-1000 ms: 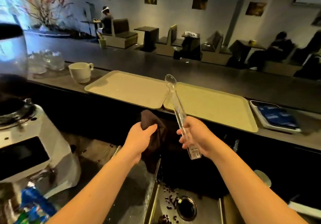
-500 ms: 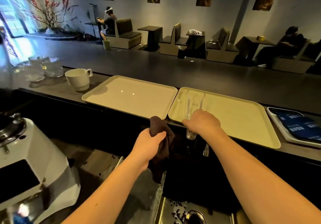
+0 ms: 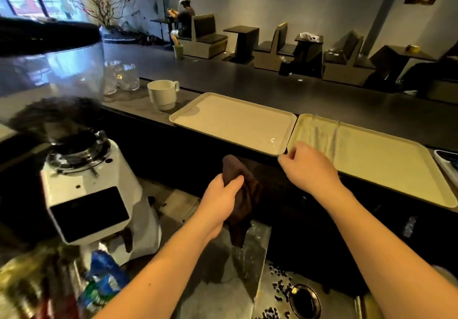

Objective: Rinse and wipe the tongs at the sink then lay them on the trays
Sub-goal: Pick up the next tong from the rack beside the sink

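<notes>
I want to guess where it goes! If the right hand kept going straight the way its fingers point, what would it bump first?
Probably the right tray's near-left corner. The right hand points up-left, fingers loosely open beside that corner, with the clear tongs just behind. Depth is uncertain.

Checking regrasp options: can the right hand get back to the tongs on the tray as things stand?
Probably yes. The right hand is open, just short of the clear tongs on the right tray, nothing between them.
</notes>
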Demonstrator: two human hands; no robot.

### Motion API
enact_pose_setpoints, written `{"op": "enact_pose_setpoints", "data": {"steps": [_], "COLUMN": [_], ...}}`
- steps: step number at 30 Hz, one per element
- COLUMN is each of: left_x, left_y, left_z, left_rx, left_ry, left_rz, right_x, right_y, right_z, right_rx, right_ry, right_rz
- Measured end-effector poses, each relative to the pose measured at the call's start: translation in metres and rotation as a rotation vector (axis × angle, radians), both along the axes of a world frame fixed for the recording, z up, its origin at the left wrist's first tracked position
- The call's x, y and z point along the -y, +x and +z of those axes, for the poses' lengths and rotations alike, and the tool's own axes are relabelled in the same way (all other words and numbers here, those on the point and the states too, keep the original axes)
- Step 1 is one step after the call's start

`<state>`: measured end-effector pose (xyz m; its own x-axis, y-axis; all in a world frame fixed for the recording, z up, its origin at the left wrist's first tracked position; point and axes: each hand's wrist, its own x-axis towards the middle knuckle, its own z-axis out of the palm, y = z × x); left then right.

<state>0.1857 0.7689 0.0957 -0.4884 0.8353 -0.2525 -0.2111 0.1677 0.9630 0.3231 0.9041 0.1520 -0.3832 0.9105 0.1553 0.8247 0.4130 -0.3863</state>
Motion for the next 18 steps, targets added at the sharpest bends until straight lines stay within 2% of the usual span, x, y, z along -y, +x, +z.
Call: {"op": "enact_pose_setpoints", "data": {"steps": [3, 7, 13, 18], "left_x": [0.039, 0.107, 0.237, 0.337], "left_y": [-0.015, -0.041, -0.095, -0.149], "left_z": [-0.008, -0.018, -0.039, -0.064], "left_rx": [0.136, 0.238, 0.369, 0.36], "left_ry": [0.002, 0.015, 0.112, 0.047], "left_rz": [0.048, 0.145, 0.277, 0.503], "right_x": [0.049, 0.12, 0.235, 0.317], "right_y": [-0.028, -0.069, -0.147, -0.211], "right_z": [-0.011, -0.034, -0.059, -0.081], "right_rx": [-0.201, -0.31, -0.316, -0.26], "right_ry": [-0.236, -0.364, -0.475, -0.493], "right_rz": [0.123, 0.253, 0.424, 0.544]}}
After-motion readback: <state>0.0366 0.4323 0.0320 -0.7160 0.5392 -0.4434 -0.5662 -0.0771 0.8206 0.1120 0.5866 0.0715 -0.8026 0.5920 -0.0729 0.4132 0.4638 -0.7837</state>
